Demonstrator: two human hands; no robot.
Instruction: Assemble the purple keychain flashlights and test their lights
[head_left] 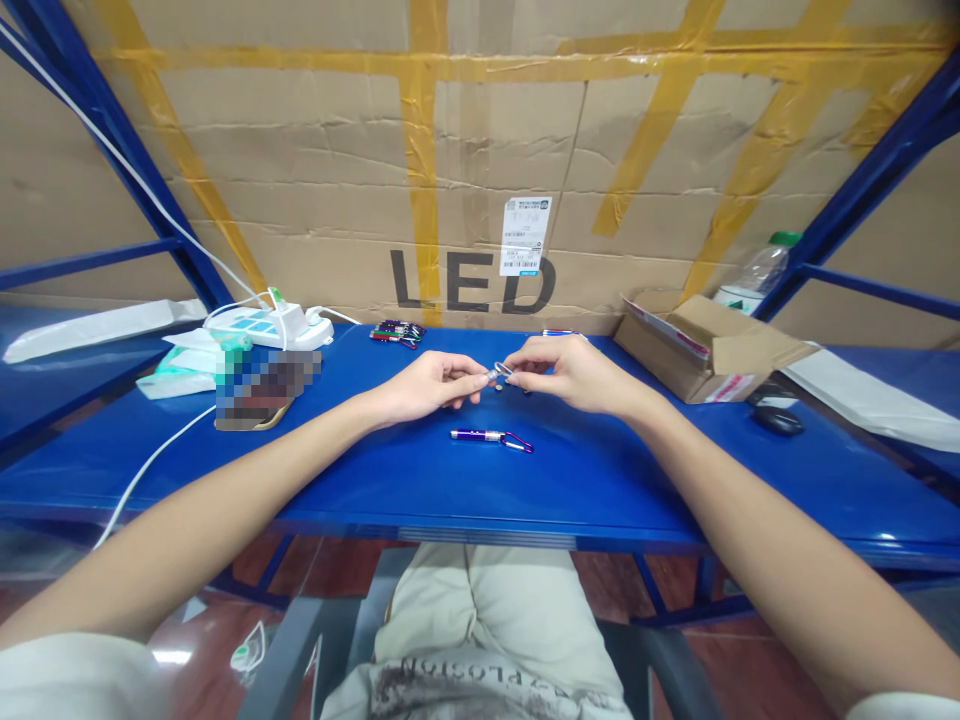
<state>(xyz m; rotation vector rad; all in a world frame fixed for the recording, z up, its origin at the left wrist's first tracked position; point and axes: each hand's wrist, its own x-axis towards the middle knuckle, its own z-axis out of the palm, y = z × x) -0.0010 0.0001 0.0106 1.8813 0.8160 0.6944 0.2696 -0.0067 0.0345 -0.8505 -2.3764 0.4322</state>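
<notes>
Over the middle of the blue table, my left hand [435, 386] pinches a small silver keychain flashlight [493, 375]; most of its body is hidden in the fingers. My right hand [566, 372] closes on the silver clip [503, 369] at the flashlight's end. Just below the fingertips lie tiny round pieces [499, 388], too small to name surely. Nearer to me, a purple keychain flashlight [478, 435] with a carabiner clip [519, 443] lies flat on the table.
Several coloured keychain flashlights [396, 333] lie at the back. To the left are a power strip [262, 325], a blurred-out object [262, 392] and a white cable [154, 455]. An open cardboard box [697, 345], a bottle [761, 270] and a black mouse [778, 420] are at right.
</notes>
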